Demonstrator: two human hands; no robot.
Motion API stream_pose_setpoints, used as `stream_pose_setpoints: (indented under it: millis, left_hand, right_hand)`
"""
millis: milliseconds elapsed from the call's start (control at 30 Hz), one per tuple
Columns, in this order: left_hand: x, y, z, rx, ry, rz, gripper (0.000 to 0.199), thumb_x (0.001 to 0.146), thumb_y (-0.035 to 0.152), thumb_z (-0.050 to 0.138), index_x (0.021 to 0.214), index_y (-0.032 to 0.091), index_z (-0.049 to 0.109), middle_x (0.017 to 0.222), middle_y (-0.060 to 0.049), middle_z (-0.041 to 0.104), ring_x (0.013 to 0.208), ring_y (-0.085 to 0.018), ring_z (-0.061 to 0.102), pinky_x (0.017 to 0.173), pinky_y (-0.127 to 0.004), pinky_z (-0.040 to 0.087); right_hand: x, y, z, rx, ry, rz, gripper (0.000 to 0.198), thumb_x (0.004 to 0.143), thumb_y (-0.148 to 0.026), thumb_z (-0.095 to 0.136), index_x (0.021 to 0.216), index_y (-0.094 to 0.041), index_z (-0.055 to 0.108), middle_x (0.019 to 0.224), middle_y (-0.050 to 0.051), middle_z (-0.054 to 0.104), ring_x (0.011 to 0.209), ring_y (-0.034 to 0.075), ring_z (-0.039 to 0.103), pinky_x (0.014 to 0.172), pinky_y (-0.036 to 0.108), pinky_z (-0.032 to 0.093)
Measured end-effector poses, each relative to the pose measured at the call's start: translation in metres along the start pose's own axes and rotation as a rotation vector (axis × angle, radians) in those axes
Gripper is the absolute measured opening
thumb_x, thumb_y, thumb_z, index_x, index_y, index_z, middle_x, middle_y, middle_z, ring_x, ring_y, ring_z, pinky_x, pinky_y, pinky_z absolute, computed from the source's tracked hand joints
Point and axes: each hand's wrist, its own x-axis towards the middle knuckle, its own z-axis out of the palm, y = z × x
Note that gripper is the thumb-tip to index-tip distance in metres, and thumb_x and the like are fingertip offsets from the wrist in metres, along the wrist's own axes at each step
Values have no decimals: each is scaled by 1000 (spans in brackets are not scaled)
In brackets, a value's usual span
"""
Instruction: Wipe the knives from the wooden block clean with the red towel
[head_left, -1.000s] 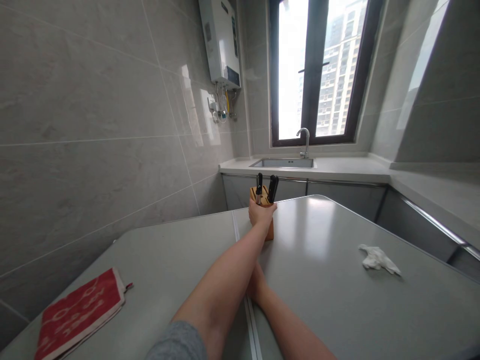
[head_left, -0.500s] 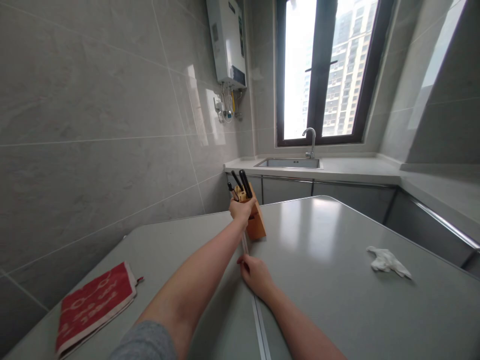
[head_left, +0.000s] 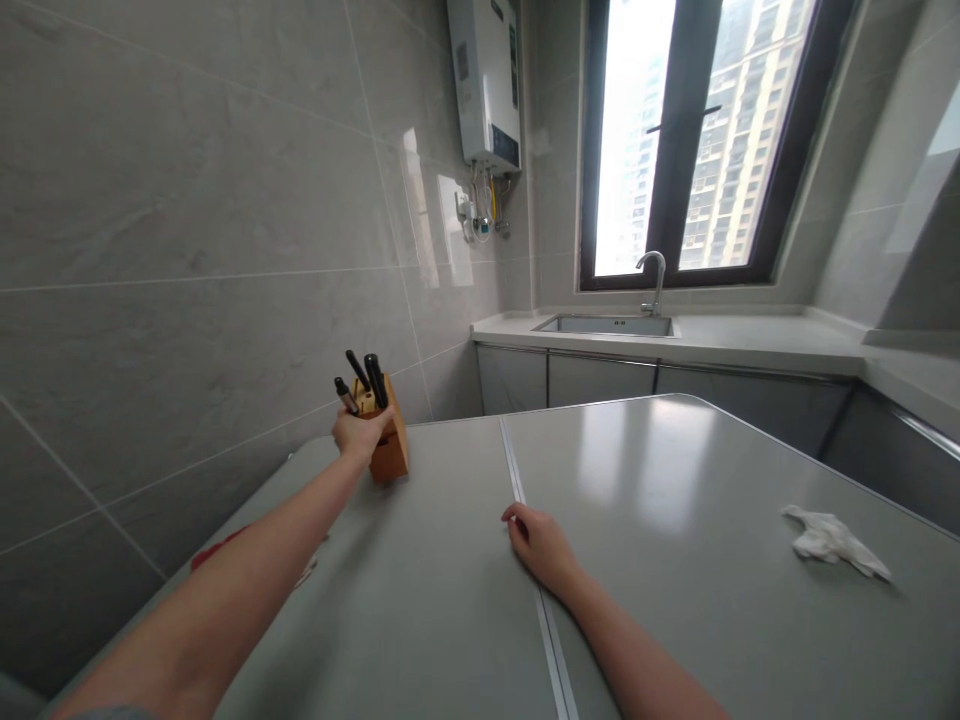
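Observation:
My left hand [head_left: 361, 432] is wrapped round a wooden knife block [head_left: 393, 452] at the far left of the table [head_left: 435, 590]. Several black handles [head_left: 377, 380] stick up from the block's top, and the block leans slightly. I cannot tell whether its base touches the tabletop. My right hand [head_left: 541, 542] rests on the table beside the metal seam [head_left: 551, 640], its fingers loosely curled with nothing in them. Behind my left forearm, a red cloth [head_left: 217, 548] is mostly hidden.
A crumpled white tissue [head_left: 832, 542] lies on the table's right side. Beyond the table are a counter [head_left: 750, 330] with a sink [head_left: 607, 325] and faucet [head_left: 654, 275]. A tiled wall [head_left: 187, 200] runs along the left, with a water heater [head_left: 484, 85] mounted in the corner.
My left hand has carried the knife block leftward, away from the seam, and my forearm now covers most of the red cloth. My right hand stays by the seam. The view has shifted slightly left.

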Motion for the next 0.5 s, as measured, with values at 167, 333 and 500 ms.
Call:
stream_pose_setpoints:
  millis: [167,333,500]
  left_hand:
    - [28,-39,-36,117,90,-45,62,48,46,74,96,11,56,97,-15,66,91,-30,62,77,-40,48]
    - [42,-60,-58,164,147,-56,63,47,46,74,98,13,56,98,-14,65,91,-29,62,77,-38,49]
    - [45,-69,-70,192,216,-135,63,45,46,76,94,12,56,95,-13,66,88,-29,62,76,-39,49]
  right_hand:
    - [1,2,1,10,-1,-4,20,81,-19,39,85,-21,59,65,0,60,59,13,53,59,21,35]
    - [1,3,2,20,0,5,20,81,-21,39,84,-21,58,63,0,58,58,13,52,58,21,35]
    - [1,4,2,22,3,6,19,82,-23,39,84,-21,58,60,-1,55,55,13,50,56,21,34]
